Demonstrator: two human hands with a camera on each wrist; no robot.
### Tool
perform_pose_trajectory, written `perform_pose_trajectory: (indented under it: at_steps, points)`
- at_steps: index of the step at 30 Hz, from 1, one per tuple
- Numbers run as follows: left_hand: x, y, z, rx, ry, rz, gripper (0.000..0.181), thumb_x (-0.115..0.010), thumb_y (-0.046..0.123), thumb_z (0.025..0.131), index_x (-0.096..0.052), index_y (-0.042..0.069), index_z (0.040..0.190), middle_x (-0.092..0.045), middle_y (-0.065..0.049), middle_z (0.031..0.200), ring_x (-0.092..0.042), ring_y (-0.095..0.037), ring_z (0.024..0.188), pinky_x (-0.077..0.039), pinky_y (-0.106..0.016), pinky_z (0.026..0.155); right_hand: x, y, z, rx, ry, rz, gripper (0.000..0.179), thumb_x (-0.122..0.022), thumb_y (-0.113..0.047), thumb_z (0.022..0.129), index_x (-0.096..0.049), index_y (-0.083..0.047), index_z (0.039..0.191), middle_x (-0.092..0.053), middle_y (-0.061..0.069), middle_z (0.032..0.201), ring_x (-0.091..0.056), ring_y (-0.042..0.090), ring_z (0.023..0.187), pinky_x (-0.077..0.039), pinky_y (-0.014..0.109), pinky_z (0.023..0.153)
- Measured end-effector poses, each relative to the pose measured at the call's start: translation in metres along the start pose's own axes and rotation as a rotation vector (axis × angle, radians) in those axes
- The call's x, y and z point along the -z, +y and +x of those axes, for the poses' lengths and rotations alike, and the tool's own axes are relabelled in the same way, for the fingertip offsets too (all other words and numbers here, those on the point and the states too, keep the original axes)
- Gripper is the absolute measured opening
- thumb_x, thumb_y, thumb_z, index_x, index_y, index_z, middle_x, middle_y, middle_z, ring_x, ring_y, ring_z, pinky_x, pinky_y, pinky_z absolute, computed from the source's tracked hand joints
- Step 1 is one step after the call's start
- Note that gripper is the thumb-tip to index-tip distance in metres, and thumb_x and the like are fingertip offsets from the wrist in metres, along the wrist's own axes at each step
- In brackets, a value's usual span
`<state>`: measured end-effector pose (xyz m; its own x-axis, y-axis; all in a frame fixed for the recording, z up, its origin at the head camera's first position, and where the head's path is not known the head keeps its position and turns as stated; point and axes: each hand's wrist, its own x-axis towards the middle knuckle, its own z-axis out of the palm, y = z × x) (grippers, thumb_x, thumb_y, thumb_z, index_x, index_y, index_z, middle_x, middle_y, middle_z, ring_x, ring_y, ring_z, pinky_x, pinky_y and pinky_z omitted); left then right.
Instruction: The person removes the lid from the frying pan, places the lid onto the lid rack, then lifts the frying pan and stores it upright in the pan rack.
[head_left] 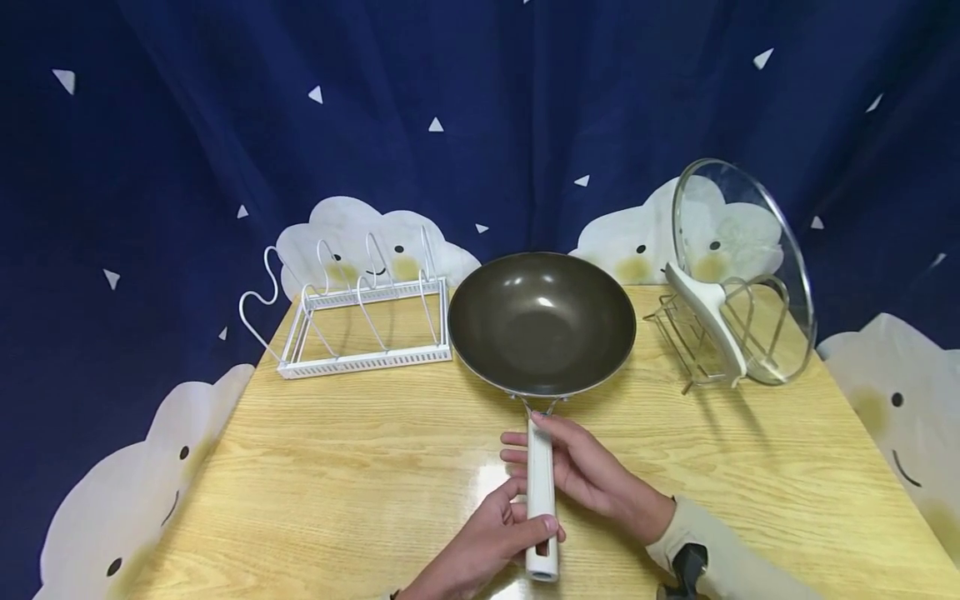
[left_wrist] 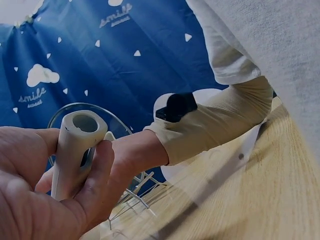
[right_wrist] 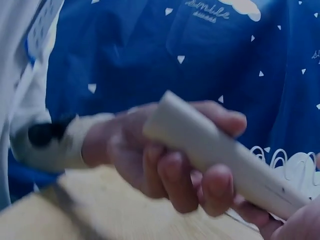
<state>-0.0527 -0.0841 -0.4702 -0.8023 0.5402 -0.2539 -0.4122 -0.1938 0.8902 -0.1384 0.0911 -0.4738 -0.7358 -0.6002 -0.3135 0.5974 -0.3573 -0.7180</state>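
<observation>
A dark wok [head_left: 542,325] with a pale handle [head_left: 540,475] is held in both hands, its bowl facing up and tilted toward me. My left hand [head_left: 487,533] grips the handle near its end, thumb across the top; in the right wrist view its fingers curl under the handle [right_wrist: 200,140]. Closer to the bowl, my right hand [head_left: 592,475] has its thumb on the handle and its fingers passing beneath, the tips showing on the left side. The left wrist view shows the handle's hollow end [left_wrist: 85,122] between left thumb and fingers.
On the left of the wooden table [head_left: 360,450] stands a white wire rack [head_left: 367,362], its right edge close to the wok's rim. A glass lid [head_left: 780,250] with a white handle [head_left: 708,312] stands upright in a metal wire stand [head_left: 686,354] on the right. A blue curtain [head_left: 450,67] hangs behind.
</observation>
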Motion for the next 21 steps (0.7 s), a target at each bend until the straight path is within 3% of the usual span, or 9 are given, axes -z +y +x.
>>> perform_pose_trajectory:
  at_steps: [3, 7, 10, 14, 17, 21]
  points:
    - [0.000, 0.000, -0.001, 0.005, 0.010, 0.010, 0.045, -0.065, 0.014, 0.098, -0.044, -0.006, 0.133, -0.072, -0.002, 0.091, -0.065, -0.010, 0.078, -0.057, -0.027, 0.069, -0.006, -0.002, 0.004, -0.039, 0.012, 0.086, 0.067, -0.050, -0.039, 0.107, -0.016, 0.000, 0.150, -0.052, 0.021, 0.142, -0.059, 0.030, 0.126, -0.044, 0.048, 0.112]
    - [0.001, 0.000, -0.001, 0.007, 0.015, 0.017, 0.046, -0.065, 0.014, 0.097, -0.044, -0.009, 0.132, -0.072, -0.003, 0.091, -0.065, -0.010, 0.077, -0.057, -0.027, 0.069, -0.015, -0.004, 0.011, -0.062, 0.083, 0.155, 0.051, -0.054, -0.037, 0.106, -0.026, -0.010, 0.139, -0.056, 0.016, 0.134, -0.062, 0.026, 0.120, -0.046, 0.042, 0.109]
    - [0.002, 0.001, 0.000, 0.011, 0.012, 0.020, 0.046, -0.065, 0.014, 0.097, -0.044, -0.008, 0.133, -0.072, -0.004, 0.091, -0.066, -0.010, 0.078, -0.057, -0.027, 0.069, -0.021, -0.003, 0.017, -0.066, 0.143, 0.143, 0.036, -0.053, -0.034, 0.107, -0.034, -0.012, 0.128, -0.062, 0.008, 0.118, -0.066, 0.014, 0.096, -0.055, 0.025, 0.087]
    - [0.001, 0.000, 0.000, 0.023, 0.017, 0.021, 0.042, -0.065, 0.014, 0.098, -0.046, -0.004, 0.131, -0.072, -0.005, 0.091, -0.066, -0.011, 0.077, -0.057, -0.027, 0.068, -0.025, 0.000, 0.023, -0.054, 0.204, 0.139, 0.021, -0.052, -0.032, 0.108, -0.046, -0.013, 0.113, -0.056, -0.006, 0.084, -0.050, 0.002, 0.060, -0.043, 0.013, 0.053]
    - [0.000, 0.000, 0.000, 0.025, 0.019, 0.018, 0.040, -0.066, 0.014, 0.097, -0.047, -0.002, 0.129, -0.072, -0.005, 0.091, -0.065, -0.011, 0.077, -0.056, -0.027, 0.068, -0.028, 0.002, 0.024, -0.047, 0.248, 0.161, 0.023, -0.053, -0.035, 0.107, -0.048, -0.013, 0.107, -0.045, -0.011, 0.069, -0.040, 0.000, 0.050, -0.038, 0.013, 0.048]
    - [0.000, 0.000, 0.001, 0.019, 0.021, -0.004, 0.038, -0.066, 0.014, 0.098, -0.045, -0.001, 0.126, -0.071, -0.005, 0.090, -0.064, -0.012, 0.078, -0.055, -0.027, 0.068, -0.032, 0.003, 0.025, -0.045, 0.298, 0.188, 0.028, -0.055, -0.039, 0.106, -0.049, -0.011, 0.106, -0.041, -0.013, 0.063, -0.036, -0.002, 0.046, -0.036, 0.012, 0.045]
